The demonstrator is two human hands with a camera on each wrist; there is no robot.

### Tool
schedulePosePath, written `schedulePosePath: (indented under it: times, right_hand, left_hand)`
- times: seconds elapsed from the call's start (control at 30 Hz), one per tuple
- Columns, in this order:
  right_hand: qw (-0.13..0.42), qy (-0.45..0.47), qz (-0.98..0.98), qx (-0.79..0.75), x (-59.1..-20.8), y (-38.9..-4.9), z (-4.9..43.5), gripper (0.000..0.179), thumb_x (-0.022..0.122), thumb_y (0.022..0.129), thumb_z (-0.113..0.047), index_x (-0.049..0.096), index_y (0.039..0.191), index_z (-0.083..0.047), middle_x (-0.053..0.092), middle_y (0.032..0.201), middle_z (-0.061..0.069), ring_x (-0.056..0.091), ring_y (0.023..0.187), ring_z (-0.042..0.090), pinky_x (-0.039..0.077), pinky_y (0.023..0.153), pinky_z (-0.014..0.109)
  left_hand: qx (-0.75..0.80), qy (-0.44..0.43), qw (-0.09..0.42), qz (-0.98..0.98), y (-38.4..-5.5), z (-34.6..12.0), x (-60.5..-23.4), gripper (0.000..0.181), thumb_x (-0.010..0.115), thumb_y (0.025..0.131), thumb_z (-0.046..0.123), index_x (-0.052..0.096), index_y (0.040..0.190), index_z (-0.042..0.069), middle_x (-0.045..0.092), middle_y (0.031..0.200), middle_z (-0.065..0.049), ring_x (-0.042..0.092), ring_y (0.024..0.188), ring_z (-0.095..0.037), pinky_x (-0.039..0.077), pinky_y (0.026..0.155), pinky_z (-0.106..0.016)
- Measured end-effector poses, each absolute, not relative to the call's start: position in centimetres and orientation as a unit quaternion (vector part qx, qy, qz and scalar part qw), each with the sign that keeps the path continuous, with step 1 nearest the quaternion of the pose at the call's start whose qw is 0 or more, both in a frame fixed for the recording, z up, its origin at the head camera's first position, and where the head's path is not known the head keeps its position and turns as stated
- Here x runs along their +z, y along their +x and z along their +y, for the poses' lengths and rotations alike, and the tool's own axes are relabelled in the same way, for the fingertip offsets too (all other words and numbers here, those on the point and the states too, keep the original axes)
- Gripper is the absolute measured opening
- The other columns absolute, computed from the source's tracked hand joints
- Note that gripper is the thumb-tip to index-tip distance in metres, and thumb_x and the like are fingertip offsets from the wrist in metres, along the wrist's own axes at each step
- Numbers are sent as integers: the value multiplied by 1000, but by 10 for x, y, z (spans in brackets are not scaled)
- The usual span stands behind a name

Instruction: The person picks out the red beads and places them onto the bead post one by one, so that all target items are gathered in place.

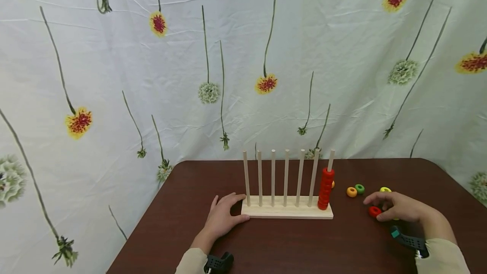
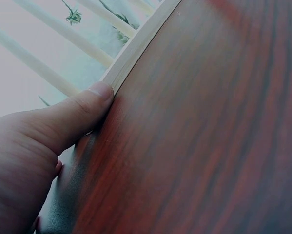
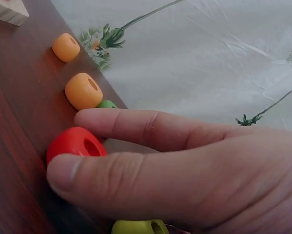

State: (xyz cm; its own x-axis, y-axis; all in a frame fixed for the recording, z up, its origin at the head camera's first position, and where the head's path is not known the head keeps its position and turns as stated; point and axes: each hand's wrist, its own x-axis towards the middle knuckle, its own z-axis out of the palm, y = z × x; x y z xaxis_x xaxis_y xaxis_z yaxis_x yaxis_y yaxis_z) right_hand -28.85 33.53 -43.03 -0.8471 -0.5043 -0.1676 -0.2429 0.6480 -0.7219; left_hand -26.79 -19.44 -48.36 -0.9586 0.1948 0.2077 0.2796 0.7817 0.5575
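A wooden counting rack (image 1: 285,212) stands on the dark table, with several upright pegs. Red beads (image 1: 325,189) are stacked on its rightmost peg. My left hand (image 1: 224,217) grips the left end of the rack's base, thumb along the front edge; the left wrist view shows the thumb (image 2: 102,91) against the wood. To the right, my right hand (image 1: 405,211) is over a loose red bead (image 1: 374,211). In the right wrist view that bead (image 3: 72,144) lies between thumb and index finger, the thumb overlapping it and the index fingertip just beyond its far side.
Orange (image 1: 351,192) and green (image 1: 359,188) beads lie between the rack and my right hand. One yellow bead (image 1: 385,189) is behind that hand, and another yellow bead (image 3: 138,227) shows below the thumb. A flower-print cloth (image 1: 236,62) hangs behind the table.
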Motion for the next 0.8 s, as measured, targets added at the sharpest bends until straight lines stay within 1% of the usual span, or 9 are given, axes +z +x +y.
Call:
schedulePosePath:
  times: [0.07, 0.13, 0.17, 0.23, 0.33, 0.5, 0.8]
  right_hand:
    - [183, -204, 890, -364, -431, -289, 336, 38, 74, 88, -13, 62, 123, 0, 61, 117, 12, 52, 86, 9, 48, 70, 23]
    - [185, -194, 891, -365, -432, -288, 334, 37, 74, 88, -12, 63, 121, 0, 60, 112, 11, 51, 85, 15, 46, 68, 25]
    - [185, -187, 894, -363, -432, -288, 334, 36, 74, 88, -12, 63, 120, -1, 59, 110, 10, 50, 84, 16, 46, 67, 25]
    - [183, -177, 897, -361, -433, -288, 332, 33, 75, 88, -12, 65, 117, -2, 58, 105, 8, 49, 84, 17, 45, 67, 25]
    - [180, -173, 899, -360, -433, -289, 331, 31, 74, 88, -12, 65, 115, -3, 56, 101, 7, 48, 83, 13, 43, 66, 25]
    - [173, -177, 898, -364, -434, -289, 331, 30, 74, 88, -10, 65, 115, -1, 56, 97, 7, 45, 78, 8, 39, 64, 25]
    - [164, -163, 908, -349, -433, -289, 327, 29, 75, 87, -12, 67, 114, -3, 57, 97, 7, 48, 84, 17, 41, 68, 27]
  left_hand:
    - [-306, -127, 70, -941, -268, -194, -483, 65, 80, 82, 46, 61, 138, 22, 61, 142, -3, 46, 142, -31, 11, 120, -70]
    - [-305, -128, 70, -941, -268, -194, -483, 65, 80, 82, 46, 61, 138, 22, 61, 142, -3, 46, 142, -31, 11, 120, -70]
    - [-305, -128, 70, -941, -269, -194, -483, 64, 80, 82, 46, 61, 138, 22, 61, 142, -3, 46, 142, -30, 11, 120, -70]
    - [-303, -129, 72, -941, -269, -194, -483, 64, 80, 82, 46, 61, 138, 23, 61, 141, -3, 46, 142, -30, 11, 120, -70]
    - [-302, -129, 74, -942, -269, -194, -483, 64, 80, 81, 46, 61, 138, 23, 61, 141, -3, 46, 142, -30, 12, 120, -69]
    - [-303, -129, 74, -941, -269, -194, -483, 64, 81, 81, 45, 61, 138, 23, 61, 141, -3, 46, 142, -30, 12, 120, -70]
    - [-304, -126, 69, -942, -268, -194, -482, 65, 80, 82, 45, 61, 139, 22, 61, 142, -3, 46, 142, -30, 11, 120, -70]
